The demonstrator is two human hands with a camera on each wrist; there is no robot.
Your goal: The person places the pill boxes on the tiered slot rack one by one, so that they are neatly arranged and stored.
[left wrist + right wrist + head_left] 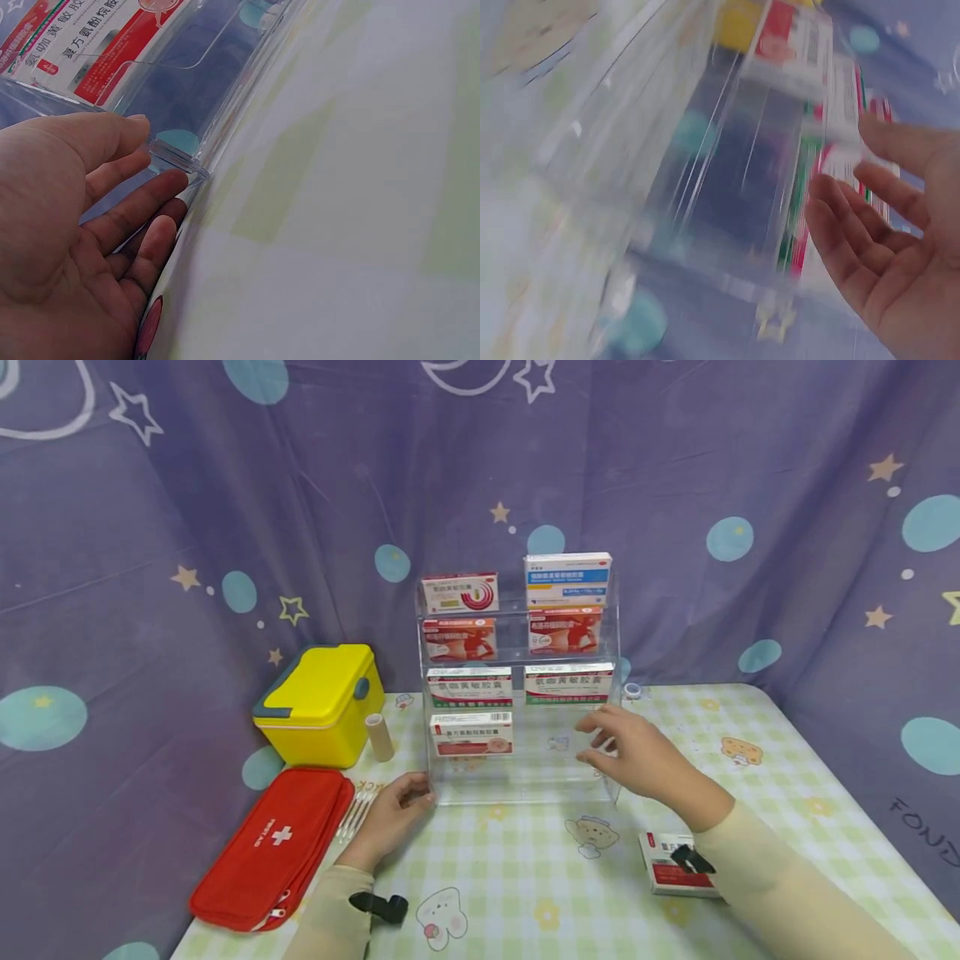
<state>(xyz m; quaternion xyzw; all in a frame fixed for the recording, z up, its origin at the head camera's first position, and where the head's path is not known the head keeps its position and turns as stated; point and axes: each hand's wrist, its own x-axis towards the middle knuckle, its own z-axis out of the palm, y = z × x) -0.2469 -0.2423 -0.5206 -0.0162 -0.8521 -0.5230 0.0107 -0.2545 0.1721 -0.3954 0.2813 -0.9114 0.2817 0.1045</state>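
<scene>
A transparent tiered display rack (562,789) stands on the table with several medicine boxes on its tiers. My left hand (393,817) is at the rack's lower left corner, its loosely bent fingertips right at the plastic edge in the left wrist view. In front of the rack's right side hovers my right hand (637,756), fingers apart with nothing between them. Just above its fingers is a white-and-green medicine box (568,685). On the lowest filled tier, at the left, sits a white-and-red box (472,735). Another white-and-red box (671,864) lies on the table, partly hidden by the right sleeve.
At the left, a red first-aid pouch (273,852) lies before a yellow lidded box (322,710). Cotton swabs (356,817) and a beige roll (380,737) sit beside them. A small white tape roll (632,692) is behind the rack's right side. A purple curtain (465,485) hangs behind.
</scene>
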